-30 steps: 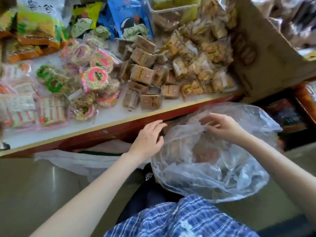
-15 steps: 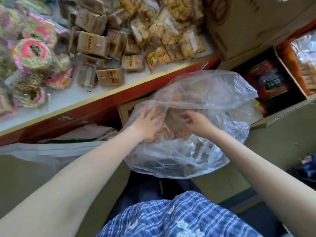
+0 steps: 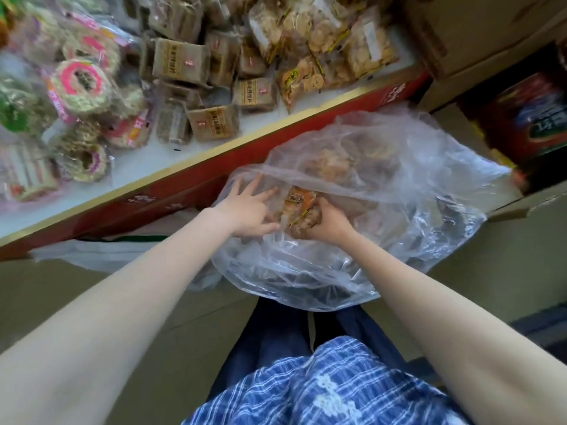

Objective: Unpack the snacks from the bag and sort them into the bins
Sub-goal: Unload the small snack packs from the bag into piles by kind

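head view, quick pass — what's the right hand (image 3: 329, 223) doing?

— it's down in the mouth of the clear plastic bag (image 3: 383, 185), fingers curled round a snack packet (image 3: 296, 210) with an orange label, gripping it from the right side.

— and the left hand (image 3: 248, 208)?

— fingers spread and mostly straight, reaching into the bag opening. fingertips sit against the left side of the same packet, thumb low near its bottom edge. looks like touching, not a wrapped grip.

— where's the packet?

— in the bag, just under the rim, between the two hands. more brownish snacks show through the plastic behind it, blurred.

— bag position?

— in front of the person's legs, up against the red front of the counter (image 3: 171, 154).

— on the counter?

— brown square packs (image 3: 181, 61) in the middle, round pink-ringed snacks (image 3: 81, 84) to the left, bags of pale crackers (image 3: 319, 29) to the right. cardboard box (image 3: 478, 32) at far right.
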